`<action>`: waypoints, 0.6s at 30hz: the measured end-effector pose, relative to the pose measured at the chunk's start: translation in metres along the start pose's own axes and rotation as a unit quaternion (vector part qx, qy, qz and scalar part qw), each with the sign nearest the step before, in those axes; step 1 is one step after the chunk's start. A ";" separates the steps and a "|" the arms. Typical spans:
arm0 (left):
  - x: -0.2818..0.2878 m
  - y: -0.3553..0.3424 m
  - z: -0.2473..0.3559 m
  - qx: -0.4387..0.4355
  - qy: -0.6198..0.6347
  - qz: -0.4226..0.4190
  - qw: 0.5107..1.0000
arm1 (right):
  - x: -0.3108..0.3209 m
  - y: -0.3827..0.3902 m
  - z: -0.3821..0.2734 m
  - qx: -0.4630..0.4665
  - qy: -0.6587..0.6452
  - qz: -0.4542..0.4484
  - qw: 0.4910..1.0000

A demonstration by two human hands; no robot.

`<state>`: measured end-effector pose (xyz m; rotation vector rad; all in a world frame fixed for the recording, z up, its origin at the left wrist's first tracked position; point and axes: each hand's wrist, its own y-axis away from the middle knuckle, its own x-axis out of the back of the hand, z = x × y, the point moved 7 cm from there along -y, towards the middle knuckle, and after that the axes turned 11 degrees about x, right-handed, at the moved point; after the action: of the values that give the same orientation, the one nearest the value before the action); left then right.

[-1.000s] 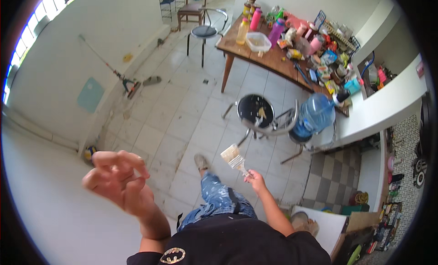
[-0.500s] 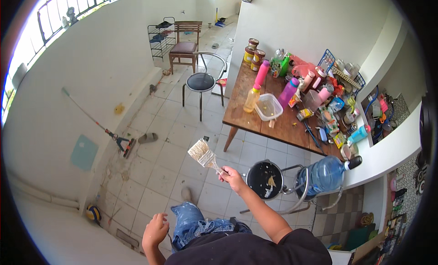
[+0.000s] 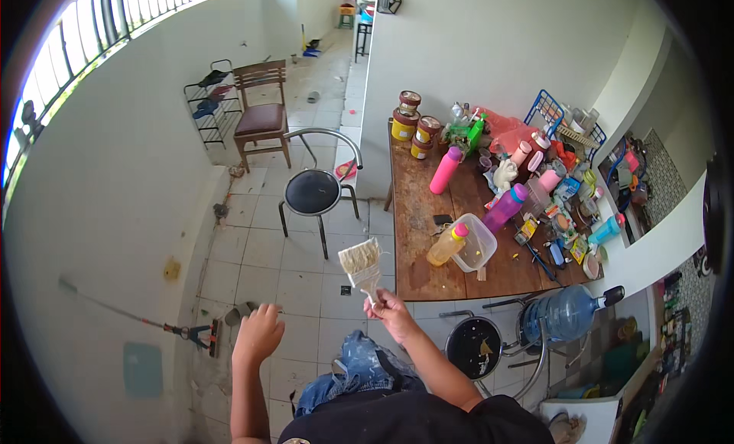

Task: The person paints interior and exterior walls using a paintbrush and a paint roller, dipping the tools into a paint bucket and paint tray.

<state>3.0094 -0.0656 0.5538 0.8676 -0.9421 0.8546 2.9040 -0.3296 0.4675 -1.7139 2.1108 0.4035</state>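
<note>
My right hand [image 3: 391, 318] grips the handle of a wide paintbrush [image 3: 361, 262], its pale, paint-caked bristles pointing up in front of the wooden table [image 3: 424, 283]. My left hand [image 3: 258, 331] hangs lower on the left with fingers loosely bent and apart, holding nothing visible, near a grey slipper [image 3: 238, 312] in the picture. On the table stand a pink bottle [image 3: 444, 170], a yellow bottle [image 3: 445, 247], a clear plastic tub [image 3: 478, 241], a purple bottle [image 3: 505, 209] and several stacked yellow tubs with brown lids [image 3: 405, 123].
A black-seated metal chair [image 3: 312, 192] stands left of the table, before a wooden chair [image 3: 258, 117] and shoe rack [image 3: 200, 115]. A stool [image 3: 470, 345] and blue water jug [image 3: 566, 315] are below the table's right end. A long-handled mop [image 3: 153, 322] leans by the left wall.
The view has tilted up and forward, bringing the table nearer. My right hand has raised the brush toward the table's edge. My left hand has dropped, then risen slightly, its fingers less spread.
</note>
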 end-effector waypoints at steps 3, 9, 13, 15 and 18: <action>0.037 -0.077 0.029 -0.068 0.051 0.021 0.996 | 0.012 -0.058 -0.005 0.014 0.014 0.043 0.999; 0.014 -0.213 0.006 -0.017 0.225 -0.151 0.962 | 0.030 -0.199 0.008 0.052 0.012 0.086 0.995; 0.000 -0.279 -0.059 0.040 0.171 -0.166 0.970 | 0.042 -0.308 0.000 0.084 0.004 0.122 0.989; 0.007 -0.307 -0.085 0.066 0.202 -0.170 0.962 | 0.045 -0.358 -0.014 0.096 0.019 0.123 0.988; 0.013 -0.349 -0.130 0.132 0.265 -0.187 0.937 | 0.060 -0.421 -0.035 0.164 0.035 0.167 0.972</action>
<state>3.3643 -0.0838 0.4410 0.9395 -0.1803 0.8300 3.3007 -0.4860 0.4795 -1.2081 2.3672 0.0762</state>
